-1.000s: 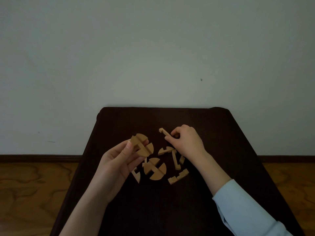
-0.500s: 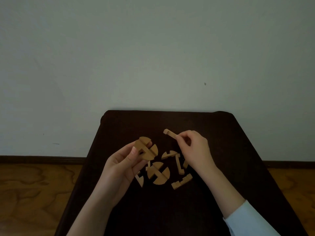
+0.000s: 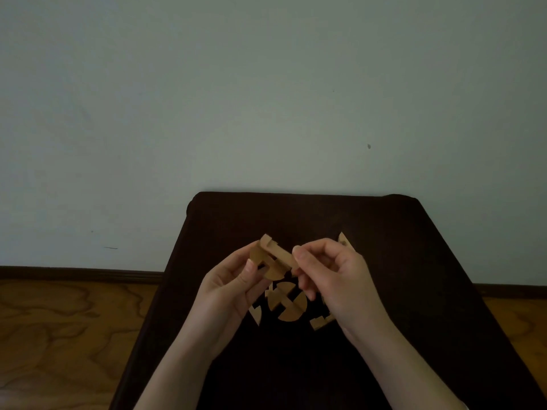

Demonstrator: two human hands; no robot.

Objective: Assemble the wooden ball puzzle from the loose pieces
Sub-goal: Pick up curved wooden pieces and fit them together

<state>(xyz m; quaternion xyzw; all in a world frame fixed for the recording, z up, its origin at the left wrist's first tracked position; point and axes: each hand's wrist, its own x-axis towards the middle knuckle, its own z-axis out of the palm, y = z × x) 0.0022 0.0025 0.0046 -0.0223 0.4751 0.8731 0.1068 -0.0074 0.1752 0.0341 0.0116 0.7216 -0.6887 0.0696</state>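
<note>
My left hand (image 3: 233, 287) grips a round slotted wooden piece (image 3: 266, 263) above the dark table (image 3: 414, 276). My right hand (image 3: 331, 273) pinches a notched wooden bar (image 3: 278, 251) whose far end lies against that round piece. On the table below the hands lies another round slotted piece (image 3: 286, 301). A small wedge piece (image 3: 256, 314) sits to its left and a notched bar (image 3: 321, 321) to its right, partly hidden by my right hand. One more wooden piece (image 3: 343, 239) pokes out behind my right hand.
The dark table stands against a pale wall (image 3: 266, 99). Wooden floor (image 3: 59, 335) shows on both sides, with a dark skirting board along the wall's foot.
My right hand has carried the notched bar leftward to the round piece in my left hand. Both hands have come together above the loose pieces.
</note>
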